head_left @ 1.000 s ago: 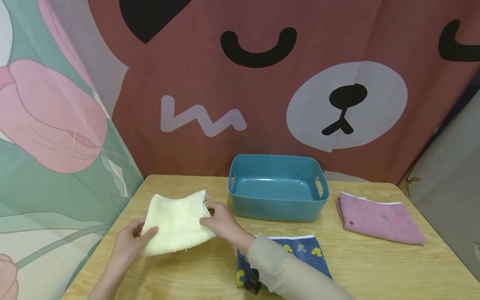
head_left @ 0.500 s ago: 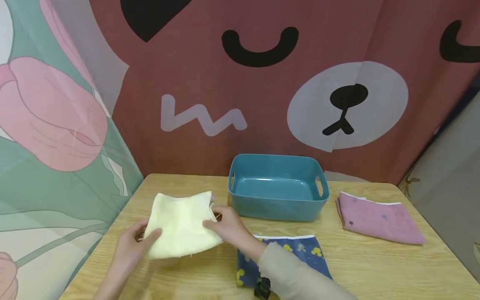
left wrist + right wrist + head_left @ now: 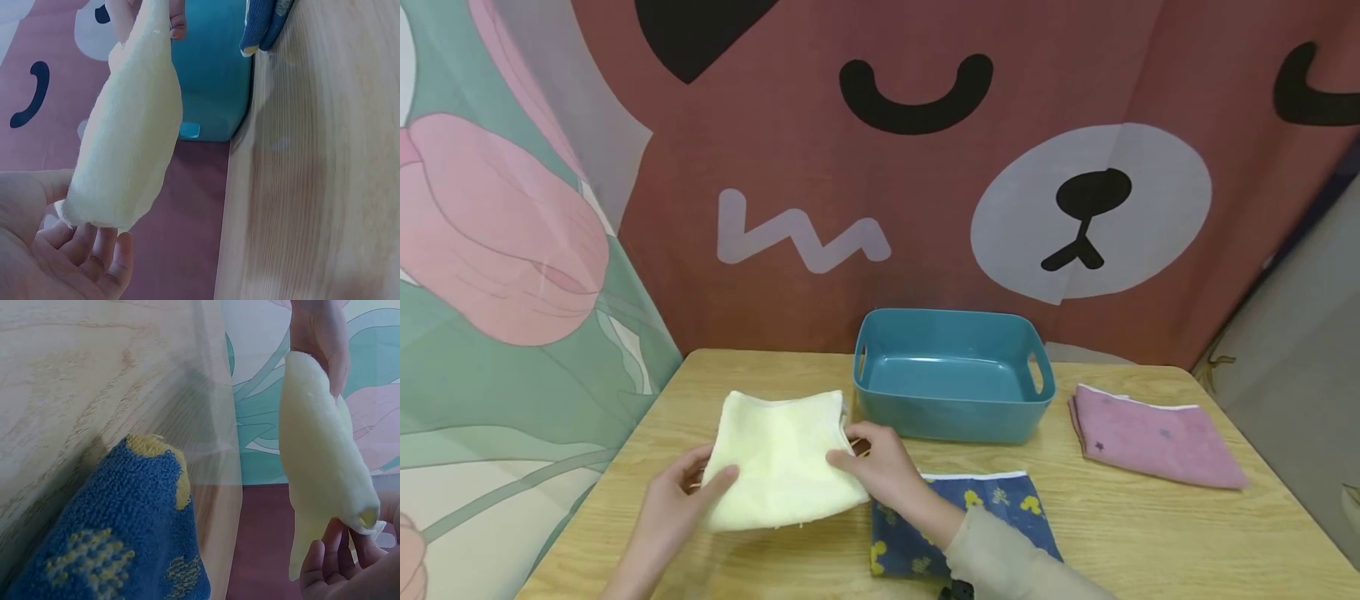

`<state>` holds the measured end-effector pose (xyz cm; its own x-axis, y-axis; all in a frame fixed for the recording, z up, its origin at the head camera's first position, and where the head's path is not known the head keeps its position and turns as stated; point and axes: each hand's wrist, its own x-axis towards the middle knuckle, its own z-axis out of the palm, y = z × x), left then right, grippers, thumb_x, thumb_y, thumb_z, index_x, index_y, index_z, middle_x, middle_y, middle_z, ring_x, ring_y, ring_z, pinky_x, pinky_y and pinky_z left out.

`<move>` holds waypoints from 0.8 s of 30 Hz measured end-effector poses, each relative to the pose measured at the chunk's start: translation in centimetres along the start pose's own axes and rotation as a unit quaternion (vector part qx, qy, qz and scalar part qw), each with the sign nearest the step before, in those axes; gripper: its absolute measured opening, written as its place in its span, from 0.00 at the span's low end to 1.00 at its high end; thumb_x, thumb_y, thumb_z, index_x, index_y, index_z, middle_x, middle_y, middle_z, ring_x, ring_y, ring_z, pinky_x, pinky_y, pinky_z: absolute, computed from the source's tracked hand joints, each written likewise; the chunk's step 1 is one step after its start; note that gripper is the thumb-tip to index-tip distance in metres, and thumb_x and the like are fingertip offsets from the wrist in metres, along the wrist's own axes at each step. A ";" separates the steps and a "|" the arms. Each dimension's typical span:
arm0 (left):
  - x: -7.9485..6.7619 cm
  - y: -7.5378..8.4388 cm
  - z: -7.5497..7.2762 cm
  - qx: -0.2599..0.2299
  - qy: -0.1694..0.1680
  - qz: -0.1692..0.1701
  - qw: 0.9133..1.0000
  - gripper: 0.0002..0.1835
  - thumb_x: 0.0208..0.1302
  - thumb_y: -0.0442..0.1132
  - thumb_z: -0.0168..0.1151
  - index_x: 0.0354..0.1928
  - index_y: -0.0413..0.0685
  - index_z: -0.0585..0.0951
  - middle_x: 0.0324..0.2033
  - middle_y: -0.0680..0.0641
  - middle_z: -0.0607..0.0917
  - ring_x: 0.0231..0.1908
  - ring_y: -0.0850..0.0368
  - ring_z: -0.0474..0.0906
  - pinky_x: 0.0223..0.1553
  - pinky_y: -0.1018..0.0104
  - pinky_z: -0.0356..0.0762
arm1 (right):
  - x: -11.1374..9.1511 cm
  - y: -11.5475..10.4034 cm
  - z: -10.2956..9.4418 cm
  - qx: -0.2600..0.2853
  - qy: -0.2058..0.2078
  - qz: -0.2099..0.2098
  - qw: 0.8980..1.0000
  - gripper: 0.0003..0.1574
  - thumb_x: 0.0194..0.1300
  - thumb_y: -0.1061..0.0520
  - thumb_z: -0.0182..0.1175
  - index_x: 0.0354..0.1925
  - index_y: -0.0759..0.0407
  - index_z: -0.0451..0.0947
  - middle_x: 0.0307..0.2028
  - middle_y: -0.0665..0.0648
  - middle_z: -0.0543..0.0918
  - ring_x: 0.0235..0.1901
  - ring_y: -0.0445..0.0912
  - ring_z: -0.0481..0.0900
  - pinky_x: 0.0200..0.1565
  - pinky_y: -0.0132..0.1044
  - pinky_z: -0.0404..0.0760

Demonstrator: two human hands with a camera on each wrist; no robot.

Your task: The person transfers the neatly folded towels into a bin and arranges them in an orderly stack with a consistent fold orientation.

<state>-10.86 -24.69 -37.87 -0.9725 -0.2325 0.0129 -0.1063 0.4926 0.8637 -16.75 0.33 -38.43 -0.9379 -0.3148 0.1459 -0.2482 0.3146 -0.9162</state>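
A folded pale yellow towel (image 3: pixel 786 462) is held up above the left part of the table, between both hands. My left hand (image 3: pixel 677 500) grips its left edge, thumb on the near face and fingers behind. At the opposite edge, my right hand (image 3: pixel 887 471) pinches the towel with its thumb in front. Both wrist views show the towel (image 3: pixel 128 125) hanging in folded layers off the tabletop. Beneath the right forearm lies a folded navy towel (image 3: pixel 1000 508) with yellow patterns, partly covered by the sleeve.
A teal plastic basket (image 3: pixel 955 421) with side handles stands at the back of the wooden table (image 3: pixel 1150 542). To its right lies a folded pink towel (image 3: pixel 1157 437) with stars. A curtain with a bear print (image 3: pixel 805 317) hangs just behind the table.
Both hands have carried the yellow towel a little to the right and slightly nearer to me. The basket and the other two towels stay where they were.
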 end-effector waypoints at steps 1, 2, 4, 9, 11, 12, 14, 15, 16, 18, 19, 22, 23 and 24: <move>-0.1 0.0 0.1 -0.001 0.000 0.000 1.000 0.29 0.58 0.51 0.64 0.58 0.42 0.73 0.48 0.39 0.80 0.37 0.57 0.79 0.30 0.69 0.79 | -0.1 0.0 -0.1 0.005 -0.002 0.003 1.000 0.13 0.56 0.55 0.66 0.39 0.61 0.81 0.31 0.52 0.80 0.30 0.44 0.74 0.29 0.34 0.76; -0.2 0.0 0.2 -0.003 0.001 0.002 1.000 0.29 0.58 0.51 0.64 0.58 0.42 0.73 0.47 0.39 0.80 0.36 0.57 0.79 0.30 0.68 0.79 | -0.3 0.0 -0.2 0.010 -0.004 0.005 1.000 0.13 0.56 0.56 0.66 0.39 0.62 0.81 0.31 0.53 0.80 0.30 0.44 0.74 0.29 0.34 0.76; -0.4 0.1 0.5 -0.011 0.000 0.008 1.000 0.28 0.58 0.49 0.64 0.57 0.41 0.73 0.46 0.38 0.81 0.36 0.56 0.79 0.29 0.68 0.78 | -0.5 -0.1 -0.5 0.020 -0.006 0.006 1.000 0.12 0.57 0.57 0.66 0.39 0.62 0.81 0.30 0.53 0.81 0.29 0.43 0.74 0.28 0.34 0.76; -0.9 0.4 1.2 -0.028 -0.004 0.021 0.999 0.26 0.59 0.46 0.65 0.56 0.41 0.74 0.45 0.39 0.81 0.34 0.57 0.79 0.29 0.68 0.78 | -1.3 -0.1 -1.3 0.029 -0.007 0.000 1.000 0.12 0.57 0.58 0.65 0.39 0.63 0.81 0.30 0.53 0.82 0.29 0.44 0.75 0.29 0.34 0.76; -1.1 0.6 1.4 -0.033 -0.006 0.026 0.999 0.25 0.59 0.45 0.65 0.56 0.41 0.74 0.44 0.40 0.81 0.34 0.58 0.79 0.29 0.68 0.79 | -1.6 -0.1 -1.6 0.030 -0.008 0.000 1.000 0.13 0.57 0.57 0.65 0.40 0.63 0.81 0.31 0.54 0.82 0.29 0.44 0.75 0.29 0.34 0.77; -1.1 0.7 1.5 -0.035 -0.007 0.029 0.999 0.25 0.59 0.44 0.65 0.56 0.41 0.74 0.44 0.40 0.81 0.34 0.58 0.79 0.29 0.68 0.78 | -1.8 -0.1 -1.8 0.031 -0.007 0.000 1.000 0.14 0.57 0.57 0.65 0.41 0.63 0.80 0.32 0.54 0.82 0.29 0.44 0.76 0.28 0.34 0.77; -1.2 0.9 1.7 -0.033 -0.008 0.031 0.999 0.25 0.58 0.44 0.65 0.56 0.41 0.75 0.44 0.41 0.82 0.34 0.58 0.79 0.30 0.68 0.78 | -2.0 0.1 -2.2 0.029 -0.002 0.000 1.000 0.16 0.57 0.57 0.65 0.43 0.64 0.80 0.33 0.55 0.82 0.30 0.44 0.76 0.28 0.34 0.77; -1.3 1.0 1.9 -0.034 -0.008 0.034 0.999 0.25 0.58 0.44 0.66 0.56 0.41 0.75 0.44 0.41 0.82 0.35 0.58 0.79 0.31 0.69 0.78 | -2.2 0.2 -2.4 0.031 0.000 0.002 1.000 0.17 0.57 0.57 0.65 0.44 0.64 0.80 0.34 0.56 0.82 0.30 0.45 0.76 0.28 0.35 0.78; -1.3 1.2 2.0 -0.036 -0.011 0.034 0.999 0.25 0.58 0.44 0.66 0.55 0.41 0.75 0.43 0.41 0.82 0.35 0.58 0.79 0.32 0.69 0.78 | -2.3 0.3 -2.6 0.034 0.003 0.007 0.999 0.18 0.57 0.56 0.65 0.45 0.64 0.79 0.35 0.56 0.82 0.30 0.45 0.77 0.28 0.35 0.78; -1.5 1.4 2.3 -0.040 -0.016 0.035 0.998 0.25 0.57 0.44 0.67 0.55 0.41 0.75 0.43 0.42 0.82 0.35 0.59 0.78 0.33 0.69 0.78 | -2.6 0.6 -3.1 0.046 0.008 0.017 0.999 0.19 0.57 0.55 0.65 0.46 0.64 0.79 0.36 0.57 0.83 0.31 0.45 0.77 0.29 0.36 0.79; -1.6 1.6 2.4 -0.046 -0.019 0.034 0.998 0.24 0.56 0.43 0.67 0.54 0.42 0.76 0.42 0.43 0.82 0.35 0.59 0.78 0.33 0.69 0.78 | -2.8 0.7 -3.3 0.054 0.010 0.022 0.998 0.20 0.57 0.55 0.66 0.46 0.64 0.79 0.37 0.57 0.83 0.31 0.46 0.77 0.29 0.36 0.79; -1.8 1.9 3.0 -0.070 -0.030 0.031 0.997 0.23 0.55 0.41 0.67 0.54 0.42 0.76 0.42 0.43 0.83 0.34 0.57 0.79 0.33 0.68 0.78 | -3.5 1.0 -4.0 0.072 0.015 0.041 0.996 0.22 0.57 0.54 0.66 0.47 0.65 0.78 0.37 0.57 0.82 0.31 0.46 0.77 0.30 0.38 0.79; -1.8 1.9 3.2 -0.075 -0.032 0.032 0.996 0.23 0.55 0.40 0.68 0.53 0.42 0.76 0.42 0.43 0.83 0.34 0.57 0.79 0.33 0.68 0.78 | -3.7 1.1 -4.2 0.073 0.017 0.046 0.996 0.22 0.57 0.54 0.66 0.48 0.65 0.78 0.36 0.57 0.82 0.31 0.46 0.77 0.31 0.38 0.78; -1.9 2.0 3.4 -0.081 -0.034 0.033 0.996 0.23 0.55 0.39 0.68 0.53 0.43 0.77 0.42 0.43 0.83 0.35 0.57 0.79 0.33 0.68 0.78 | -3.8 1.2 -4.4 0.071 0.018 0.049 0.996 0.23 0.57 0.54 0.66 0.48 0.65 0.78 0.36 0.56 0.82 0.31 0.46 0.77 0.31 0.38 0.78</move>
<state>-9.97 -20.43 -37.91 -0.9886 -0.1447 0.0427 -0.0126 0.3612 0.9324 -14.52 5.88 -38.49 -0.9647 -0.2552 0.0641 -0.1203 0.2109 -0.9701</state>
